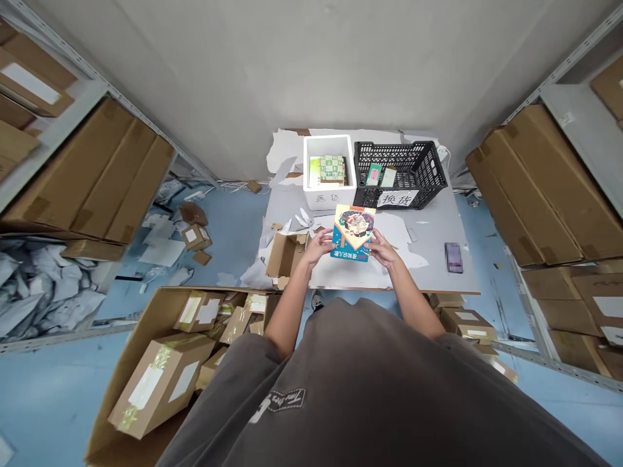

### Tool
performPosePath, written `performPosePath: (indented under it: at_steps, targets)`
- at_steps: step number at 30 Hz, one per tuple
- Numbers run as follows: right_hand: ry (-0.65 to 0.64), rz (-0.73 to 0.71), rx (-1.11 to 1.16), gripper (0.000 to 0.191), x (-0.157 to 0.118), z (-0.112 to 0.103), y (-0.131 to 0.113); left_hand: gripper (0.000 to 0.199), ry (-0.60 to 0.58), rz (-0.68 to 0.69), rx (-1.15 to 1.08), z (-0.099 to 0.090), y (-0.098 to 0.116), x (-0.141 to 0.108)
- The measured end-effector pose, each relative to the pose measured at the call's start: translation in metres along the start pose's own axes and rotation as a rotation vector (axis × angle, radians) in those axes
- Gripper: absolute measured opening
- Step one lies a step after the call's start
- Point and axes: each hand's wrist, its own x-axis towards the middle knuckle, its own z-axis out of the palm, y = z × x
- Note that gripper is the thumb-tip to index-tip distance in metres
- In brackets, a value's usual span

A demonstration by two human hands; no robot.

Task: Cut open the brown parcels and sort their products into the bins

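A colourful book (354,233) with a blue lower part and a round picture on its cover is held above the table. My left hand (318,247) grips its left edge, and my right hand (383,249) grips the right edge. The cover faces up, its lettering upside down to me. Just left of my left hand stands an opened small cardboard box (287,255). Beyond the book sit a white foam box (329,198) with books inside and a black plastic crate (435,178) holding two small flat items.
The table (438,259) bears paper sheets, scissors-like white-handled tool (302,218) and a phone (453,257) at the right. A large carton (104,415) full of taped parcels stands at my left. Shelves with cardboard boxes (87,175) flank both sides.
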Motion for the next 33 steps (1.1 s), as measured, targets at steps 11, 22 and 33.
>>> performPosePath:
  at_steps: [11,22,33]
  targets:
    - [0.008,-0.237,-0.076,0.083,-0.008,0.038,-0.010,0.107,0.169,0.412,0.539,0.105,0.019,-0.037]
    - [0.046,-0.341,-0.325,0.072,-0.017,0.024,-0.035,0.103,-0.003,0.162,-0.228,0.057,0.034,-0.037]
    - [-0.105,-0.066,0.030,0.056,-0.021,0.019,-0.019,0.107,-0.181,0.046,-0.304,0.035,0.030,-0.046]
